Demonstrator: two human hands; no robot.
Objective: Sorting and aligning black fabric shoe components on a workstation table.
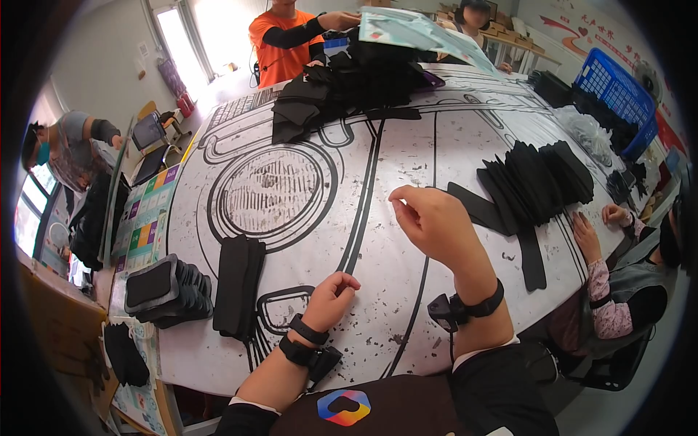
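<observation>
Left of the left hand [331, 300]: a squat stack of rounded black-and-grey pads [173, 289] and, closer, a pile of long flat black fabric strips [238, 287] — judged light, pliable, best gripped across the near end. Left hand: loosely curled, partly open, nothing visible in it. Right hand [429, 216]: half open above the white, line-printed bench [396, 305], apparently empty. Right of it: a leaning row of black cloth pieces [531, 182], probably soft, best pinched by one edge.
</observation>
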